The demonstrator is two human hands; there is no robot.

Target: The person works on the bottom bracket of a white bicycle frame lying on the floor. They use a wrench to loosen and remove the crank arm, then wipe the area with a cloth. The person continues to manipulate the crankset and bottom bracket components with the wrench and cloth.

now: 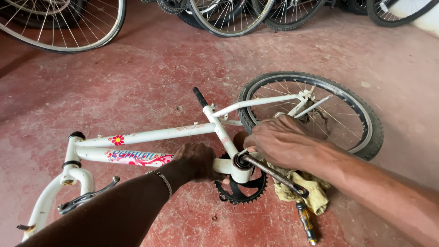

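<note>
Left hand (197, 161) grips white flowered frame (151, 135)

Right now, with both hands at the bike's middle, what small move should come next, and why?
Probably a firmer brace by the left hand on the white frame, since the right hand sits at the crank hub and the bike lies loose on the floor.

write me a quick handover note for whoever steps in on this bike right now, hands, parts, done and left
Left hand: gripping the white bike frame near the bottom bracket, steadying it on the red floor.
Right hand: closed at the bracket, beside the crank arm.
Chainring under the bracket; yellow rag and screwdriver lie beside it.
Rear wheel fitted; front fork has no wheel.
Done: frame laid flat. Left: bracket work, apparently unfinished.
</note>
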